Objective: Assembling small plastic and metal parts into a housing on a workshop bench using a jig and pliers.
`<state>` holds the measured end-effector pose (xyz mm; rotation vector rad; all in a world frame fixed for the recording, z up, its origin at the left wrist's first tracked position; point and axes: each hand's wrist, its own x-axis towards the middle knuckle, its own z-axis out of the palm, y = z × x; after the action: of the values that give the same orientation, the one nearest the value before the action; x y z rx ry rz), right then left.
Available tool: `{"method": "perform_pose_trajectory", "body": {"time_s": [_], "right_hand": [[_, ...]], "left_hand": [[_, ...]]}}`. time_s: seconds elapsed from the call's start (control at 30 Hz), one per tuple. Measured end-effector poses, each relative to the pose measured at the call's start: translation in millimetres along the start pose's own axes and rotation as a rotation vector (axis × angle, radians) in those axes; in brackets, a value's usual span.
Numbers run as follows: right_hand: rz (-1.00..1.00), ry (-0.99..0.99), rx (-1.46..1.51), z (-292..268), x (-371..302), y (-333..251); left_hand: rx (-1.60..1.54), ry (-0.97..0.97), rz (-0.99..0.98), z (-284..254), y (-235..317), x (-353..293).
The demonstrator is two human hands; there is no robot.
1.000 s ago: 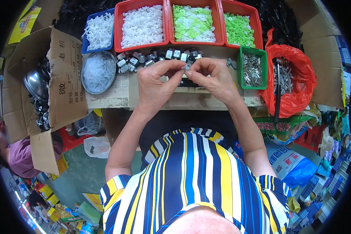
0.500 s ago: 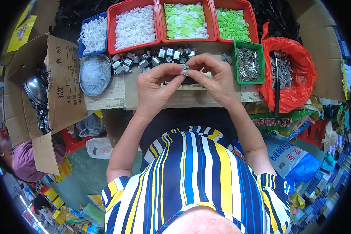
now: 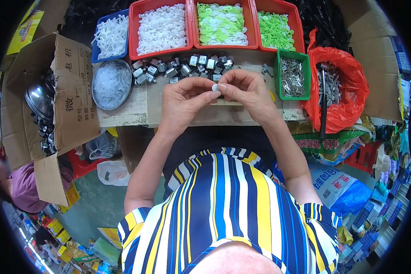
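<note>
Both hands meet above the front of the worktable, fingertips almost touching. Between the thumb and forefinger of my left hand is a small white plastic disc, its round face showing. My right hand pinches at the disc's right edge with thumb and forefinger; anything else inside that pinch is hidden. Just beyond the fingers lies a heap of small silver motors, some with white ends.
Red trays of white and green plastic pieces line the back. Left are a blue tray, a metal dish and a cardboard box. Right are a green box of metal pins and a red bag with a black-handled tool.
The fingers have turned the small white piece, so its flat round face now shows. Both hands stay close together in nearly the same place. The whole view has shifted slightly.
</note>
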<state>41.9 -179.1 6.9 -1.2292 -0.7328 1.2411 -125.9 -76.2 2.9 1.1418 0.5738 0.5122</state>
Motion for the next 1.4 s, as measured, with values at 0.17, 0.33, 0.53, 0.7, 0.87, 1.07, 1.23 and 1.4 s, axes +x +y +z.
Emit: {"method": "perform_pose_trajectory", "body": {"time_s": [0.17, 0.33, 0.53, 0.7, 0.87, 1.07, 1.23, 1.4], "right_hand": [[-0.428, 0.170, -0.533, 11, -5, -3], [-0.630, 0.169, -0.674, 10, -9, 4], [-0.663, 0.106, -0.756, 3, -8, 10], [-0.648, 0.053, -0.766, 2, -6, 14], [-0.614, 0.054, -0.850, -1, 0, 23], [-0.604, 0.062, -1.080, 0, 5, 30], [-0.565, 0.029, -1.127, 0, 4, 28], [-0.563, 0.002, -1.080, -3, 6, 27]], "left_hand": [[-0.235, 0.028, -0.158, -3, -5, 0], [-0.313, 0.003, -0.219, 1, -8, -5], [0.098, 0.123, -0.063, 10, -6, -14], [0.415, -0.001, 0.218, 1, -13, -13], [0.757, 0.055, 0.393, -3, -16, -13], [1.092, 0.036, 0.630, -13, -27, -17], [1.197, -0.013, 0.680, -13, -26, -18], [1.204, -0.035, 0.675, -12, -26, -18]]}}
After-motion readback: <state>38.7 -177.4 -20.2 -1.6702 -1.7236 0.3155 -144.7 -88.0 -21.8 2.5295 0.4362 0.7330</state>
